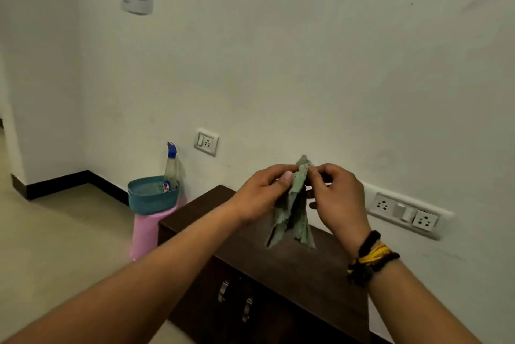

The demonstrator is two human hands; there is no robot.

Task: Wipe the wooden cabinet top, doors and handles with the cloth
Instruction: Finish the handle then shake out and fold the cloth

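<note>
Hanging in the air above the cabinet, the green cloth (292, 204) was pinched at its upper end between both hands, its crumpled length dangling down without touching the wood. My left hand (262, 193) was closed on it with thumb and fingers from one side, and my right hand (334, 196) was clamped on the same top edge from the other, so the two hands met almost fingertip to fingertip. A bundle of dark and yellow threads (370, 257) sat around my right wrist.

Below the cloth lay the dark wooden cabinet top (320, 268), bare and set against the white wall. On the front I could see two metal handles (234, 299) close together on the doors (211, 313), which were in shadow.

I judged this to be the preparing step: the cloth was bunched and being sorted out or folded, and no wiping contact had been made. The next move, as I read it, called for gathering it into a flat pad in one hand and lowering it onto the top, starting near the wall.

Farther left, a teal basket (152, 196) stood on a pink stool (147, 232) just beside the cabinet, with a spray bottle (170, 168) upright in it. Wall sockets (404, 212) ran along the wall to the right.
</note>
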